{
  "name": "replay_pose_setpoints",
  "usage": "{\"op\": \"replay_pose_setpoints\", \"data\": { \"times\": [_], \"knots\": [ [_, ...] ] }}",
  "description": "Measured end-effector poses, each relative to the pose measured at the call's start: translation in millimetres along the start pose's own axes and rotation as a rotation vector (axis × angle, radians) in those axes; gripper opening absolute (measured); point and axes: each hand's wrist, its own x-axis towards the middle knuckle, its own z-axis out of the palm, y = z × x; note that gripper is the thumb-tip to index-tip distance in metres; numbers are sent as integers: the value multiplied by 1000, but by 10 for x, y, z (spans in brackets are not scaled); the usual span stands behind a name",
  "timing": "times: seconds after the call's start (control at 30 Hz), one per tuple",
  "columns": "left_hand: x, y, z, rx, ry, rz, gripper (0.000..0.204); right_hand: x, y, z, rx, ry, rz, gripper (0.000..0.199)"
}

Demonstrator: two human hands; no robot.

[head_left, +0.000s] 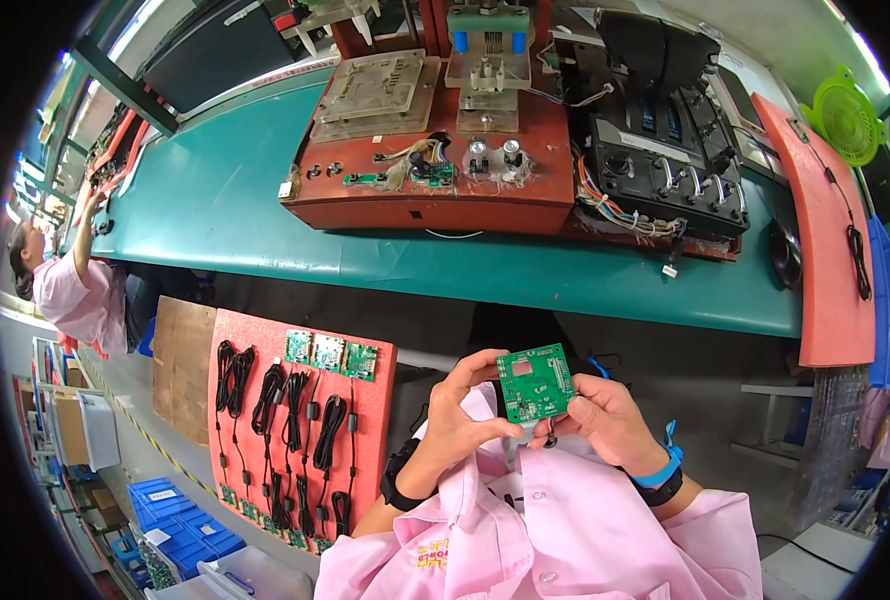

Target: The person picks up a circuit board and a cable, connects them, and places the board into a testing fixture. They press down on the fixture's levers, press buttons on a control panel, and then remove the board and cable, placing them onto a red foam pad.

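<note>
A square green circuit board [533,388] is held up in front of my chest, its flat face tilted toward me. My left hand [462,402] grips it along the left edge, fingertips behind the upper corner and the thumb by the lower corner. At the lower right corner my right hand [610,422] pinches it, thumb on the face. A small dark part or lead end [551,436] shows just under the board by my right fingers; its kind is unclear. Black bands sit on both wrists, and a blue strap [668,468] is on the right one.
To my left, a pink foam sheet [250,330] carries several boards [328,353] and coiled black cables [267,398]. Ahead, a red test fixture [425,205] and black control unit [670,165] stand on the green bench [365,255]. A mouse [785,253] lies right; a co-worker [80,290] is far left.
</note>
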Motion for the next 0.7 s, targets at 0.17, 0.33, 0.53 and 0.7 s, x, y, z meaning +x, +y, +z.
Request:
{"op": "replay_pose_setpoints", "data": {
  "times": [0.17, 0.33, 0.53, 0.7],
  "knots": [
    [1, -11, 7, -19, 7, -20, 79, 11, 8, -18, -1, 1, 2, 38],
    [5, -37, 8, -12, 8, -18, 80, 22, -1, -22, 5, -5, 0, 36],
    [13, -60, 13, -33, -3, -12, 81, 38, 21, -58, -14, -3, -3, 34],
    [13, -55, 24, -14, -10, 5, 79, 66, 92, -118, -6, 3, -22, 33]
  ]
}}
